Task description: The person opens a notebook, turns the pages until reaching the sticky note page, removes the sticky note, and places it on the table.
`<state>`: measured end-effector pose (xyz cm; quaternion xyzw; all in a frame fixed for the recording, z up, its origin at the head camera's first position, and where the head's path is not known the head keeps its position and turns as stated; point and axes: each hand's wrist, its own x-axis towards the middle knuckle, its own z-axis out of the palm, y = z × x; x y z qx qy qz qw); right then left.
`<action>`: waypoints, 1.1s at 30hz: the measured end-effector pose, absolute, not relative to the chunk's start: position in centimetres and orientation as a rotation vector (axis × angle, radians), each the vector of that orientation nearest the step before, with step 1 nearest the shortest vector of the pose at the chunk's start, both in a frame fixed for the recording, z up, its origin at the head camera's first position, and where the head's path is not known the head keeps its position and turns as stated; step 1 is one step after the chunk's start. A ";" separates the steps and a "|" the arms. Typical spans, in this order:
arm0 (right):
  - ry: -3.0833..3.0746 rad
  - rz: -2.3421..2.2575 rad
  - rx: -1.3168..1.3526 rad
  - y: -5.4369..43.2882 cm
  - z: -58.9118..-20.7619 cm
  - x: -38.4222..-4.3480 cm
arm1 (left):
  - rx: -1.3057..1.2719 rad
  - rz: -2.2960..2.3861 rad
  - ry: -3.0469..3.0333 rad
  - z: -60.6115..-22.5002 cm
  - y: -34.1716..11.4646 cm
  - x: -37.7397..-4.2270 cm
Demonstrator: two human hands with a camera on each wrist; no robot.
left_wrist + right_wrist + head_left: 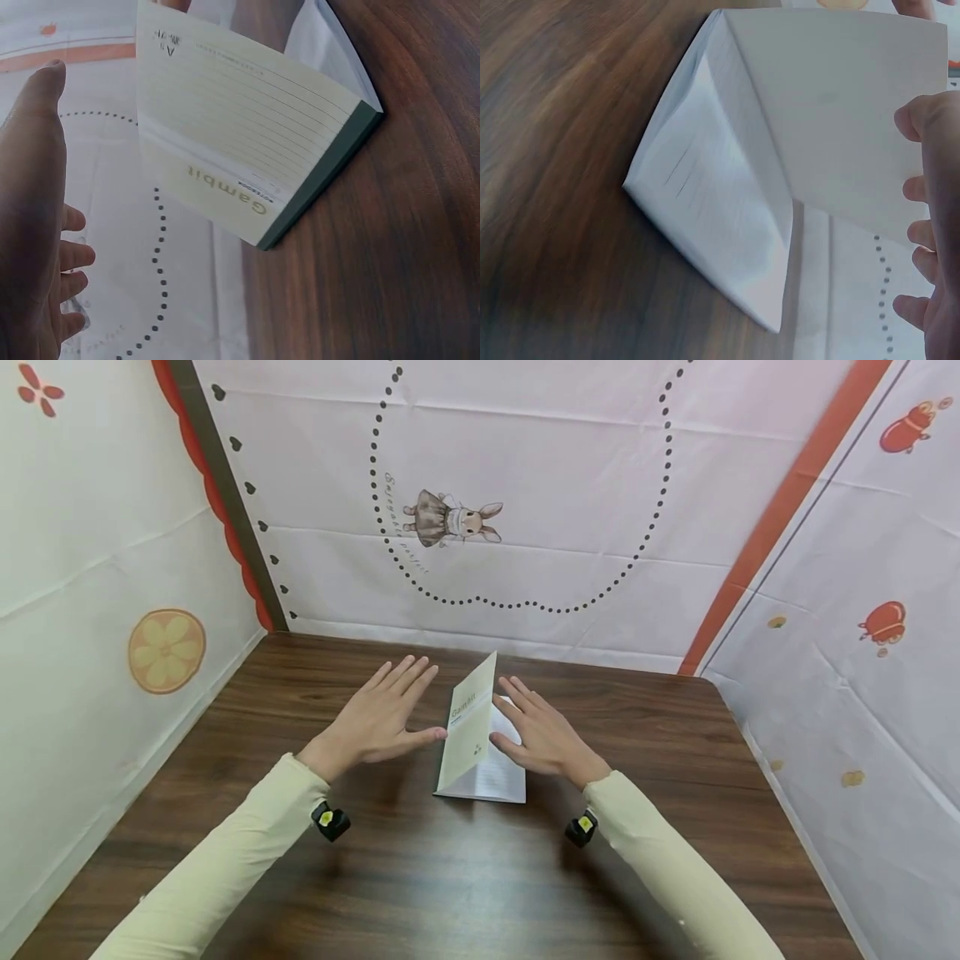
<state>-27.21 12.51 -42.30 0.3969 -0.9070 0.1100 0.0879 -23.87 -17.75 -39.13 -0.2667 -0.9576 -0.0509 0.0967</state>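
Note:
A cream notebook (467,727) with a green spine and the word "Gambit" on its cover lies on the wooden table, its front cover standing up at a steep angle. Beneath the raised cover, white lined pages (712,172) face up in the right wrist view. To the left of the notebook, my left hand (381,714) is spread with straight fingers, its thumb tip close to the spine side. My right hand (546,731) hovers over the pages on the other side, fingers extended and thumb near the cover's free edge. Whether either hand touches the cover I cannot tell.
The dark brown table (465,893) reaches back to a white cloth wall (525,468) printed with a rabbit and dots. Patterned cloth walls also stand on the left (82,527) and right (840,693). Each wrist carries a small black camera (330,822).

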 end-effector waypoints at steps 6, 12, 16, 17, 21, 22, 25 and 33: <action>-2.673 0.287 1.228 10.8 -41.6 -27.5 | -0.793 -0.160 -2.826 -38.2 -17.6 -23.4; -2.662 0.277 1.279 9.1 -41.5 -27.7 | -0.782 -0.159 -2.834 -37.6 -17.2 -22.8; -2.658 0.283 1.300 8.1 -41.6 -27.7 | -0.800 -0.166 -2.838 -37.3 -16.9 -22.5; -2.660 0.277 1.305 7.8 -41.6 -27.7 | -0.801 -0.162 -2.841 -37.3 -16.9 -22.5; -2.673 0.240 1.331 6.9 -41.6 -27.8 | -0.839 -0.140 -2.853 -37.3 -16.8 -22.4; -2.679 0.228 1.336 6.7 -41.5 -27.9 | -0.852 -0.132 -2.856 -37.4 -16.8 -22.4; -2.699 0.201 1.352 6.4 -41.4 -27.9 | -0.883 -0.118 -2.869 -37.8 -17.1 -22.5; -2.731 0.141 1.344 7.2 -41.8 -28.1 | -0.839 -0.123 -2.908 -38.6 -18.8 -22.2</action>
